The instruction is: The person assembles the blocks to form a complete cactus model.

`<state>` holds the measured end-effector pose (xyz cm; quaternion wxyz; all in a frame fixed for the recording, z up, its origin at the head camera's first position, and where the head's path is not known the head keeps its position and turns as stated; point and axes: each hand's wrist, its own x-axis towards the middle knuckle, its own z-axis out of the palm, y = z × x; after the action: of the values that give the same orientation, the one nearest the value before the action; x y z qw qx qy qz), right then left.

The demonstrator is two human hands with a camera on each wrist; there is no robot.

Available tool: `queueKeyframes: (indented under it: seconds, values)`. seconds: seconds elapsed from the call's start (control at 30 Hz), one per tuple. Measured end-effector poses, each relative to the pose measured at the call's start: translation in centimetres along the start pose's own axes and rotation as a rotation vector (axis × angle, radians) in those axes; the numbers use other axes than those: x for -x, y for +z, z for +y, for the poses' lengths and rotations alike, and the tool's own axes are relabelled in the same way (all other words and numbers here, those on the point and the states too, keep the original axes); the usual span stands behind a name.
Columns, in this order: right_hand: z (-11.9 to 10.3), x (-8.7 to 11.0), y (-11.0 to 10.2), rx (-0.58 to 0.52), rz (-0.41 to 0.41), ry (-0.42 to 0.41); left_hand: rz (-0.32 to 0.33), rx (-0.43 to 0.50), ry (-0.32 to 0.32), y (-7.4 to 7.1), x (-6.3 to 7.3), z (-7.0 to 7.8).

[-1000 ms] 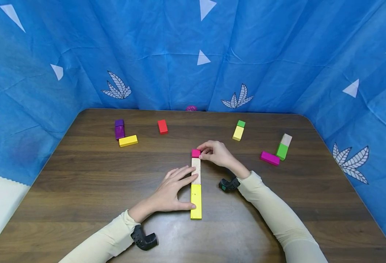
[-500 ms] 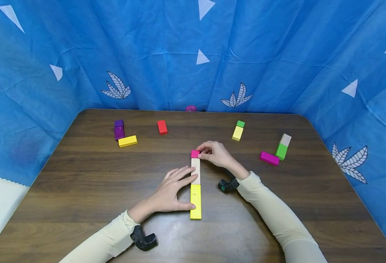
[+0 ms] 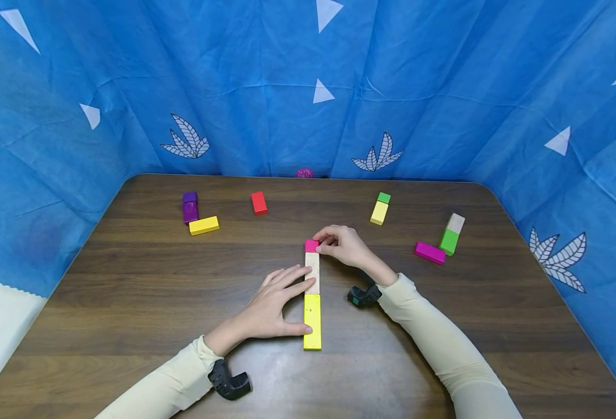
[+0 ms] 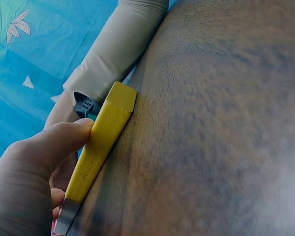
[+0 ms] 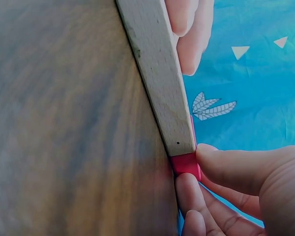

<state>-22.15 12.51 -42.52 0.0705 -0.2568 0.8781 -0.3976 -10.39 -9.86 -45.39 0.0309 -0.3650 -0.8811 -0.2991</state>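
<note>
A yellow block (image 3: 312,326), a plain wood block (image 3: 312,273) and a small pink block (image 3: 311,246) lie end to end in a straight row at the table's middle. My left hand (image 3: 270,305) rests along the row from the left with spread fingers. Its thumb touches the yellow block (image 4: 101,142), and its fingertips lie on the plain wood block. At the far end my right hand (image 3: 343,244) pinches the pink block (image 5: 186,166) between thumb and index finger. In the right wrist view the pink block meets the end of the wood block (image 5: 157,78).
Back left on the table (image 3: 130,279) lie two purple blocks (image 3: 190,210), a yellow block (image 3: 204,225) and a red block (image 3: 259,203). A green-and-yellow pair (image 3: 379,212) sits back right. Farther right are a magenta block (image 3: 429,252), a green block (image 3: 449,241) and a pale block (image 3: 456,222).
</note>
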Motion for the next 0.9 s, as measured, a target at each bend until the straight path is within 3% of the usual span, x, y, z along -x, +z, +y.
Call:
queueKeyframes:
  seconds: [0.53,0.73,0.9]
  values:
    - [-0.1,0.6,-0.6,-0.02,0.0,0.038,-0.006,0.0,0.004,0.1,0.0,0.0]
    - [0.3,2.8,-2.3,-0.015,0.074,0.05,-0.019,-0.005,-0.02,0.3,-0.1,0.0]
    - [1.8,6.2,-4.5,0.01,0.2,0.105,-0.013,-0.027,-0.016,0.4,-0.1,-0.2]
